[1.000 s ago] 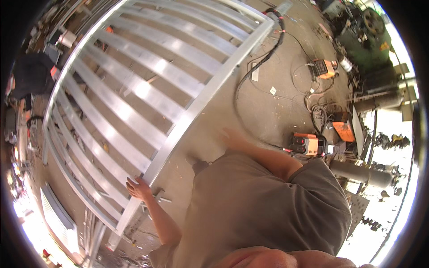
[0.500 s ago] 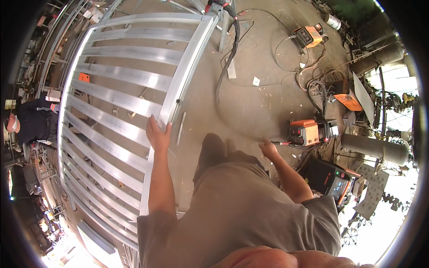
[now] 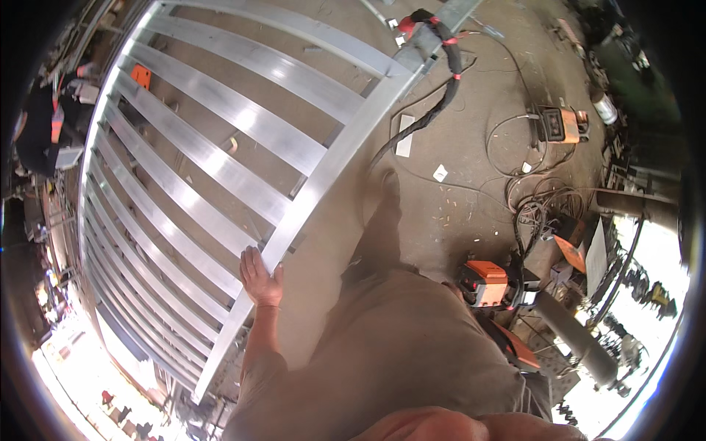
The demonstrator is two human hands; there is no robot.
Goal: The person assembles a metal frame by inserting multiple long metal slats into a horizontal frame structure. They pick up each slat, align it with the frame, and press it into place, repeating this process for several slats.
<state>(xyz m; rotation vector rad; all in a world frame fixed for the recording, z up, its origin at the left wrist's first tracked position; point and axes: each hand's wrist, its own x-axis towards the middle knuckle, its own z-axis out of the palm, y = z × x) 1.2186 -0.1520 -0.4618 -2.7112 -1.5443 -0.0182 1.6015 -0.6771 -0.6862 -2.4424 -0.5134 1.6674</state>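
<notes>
A large silver metal panel (image 3: 323, 173), made of parallel slats inside a frame, stretches across the left half. My left hand (image 3: 262, 283) lies flat on its near side rail, fingers extended over the edge and thumb apart. Only a sliver of my right hand or forearm (image 3: 454, 289) shows beside my shirt, close to an orange and black machine box (image 3: 487, 285); its fingers are hidden. On the panel's far right corner rests a red and black cable end (image 3: 408, 28), from which a black sleeved cable (image 3: 430, 110) hangs down to the floor.
A second orange and black box (image 3: 562, 125) stands farther off, with coiled cables (image 3: 533, 213) on the floor. A grey cylinder (image 3: 581, 342) leans at the right. White scraps (image 3: 440, 173) lie about. Beyond the panel at the left is another person (image 3: 37, 125) in dark clothing.
The view has shifted, and the panel now appears more slanted. My left hand stays on the rail. My right hand, earlier visible by the machine box, is now mostly hidden; one leg is stretched forward.
</notes>
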